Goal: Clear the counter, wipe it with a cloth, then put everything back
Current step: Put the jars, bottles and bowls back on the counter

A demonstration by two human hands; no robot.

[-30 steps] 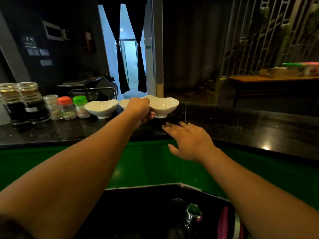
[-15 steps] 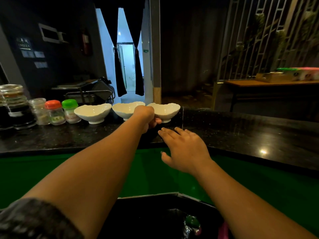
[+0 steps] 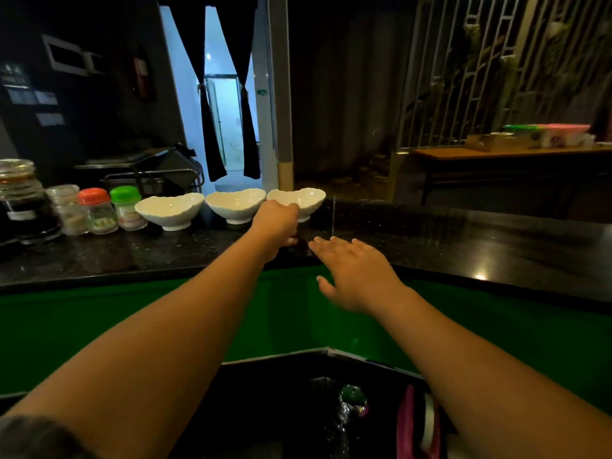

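Three white scalloped bowls stand in a row on the black stone counter (image 3: 447,240): the left bowl (image 3: 170,210), the middle bowl (image 3: 235,205) and the right bowl (image 3: 303,200). My left hand (image 3: 276,223) reaches across the counter. It covers the near left side of the right bowl, fingers curled. The hand's back hides whether the fingers still grip the bowl. My right hand (image 3: 351,270) hovers flat and open, palm down, over the counter's front edge, just right of the left hand. No cloth is in sight.
At the counter's left end stand a dark glass jar (image 3: 20,200), a clear jar (image 3: 66,208), an orange-lidded jar (image 3: 97,210) and a green-lidded jar (image 3: 127,207). Below the green counter front lies a dark sink (image 3: 265,409) with a tap (image 3: 354,397) and a pink item (image 3: 407,422).
My left hand has lowered the right bowl from the air onto the counter beside the middle bowl. My right hand has stayed open above the front edge.
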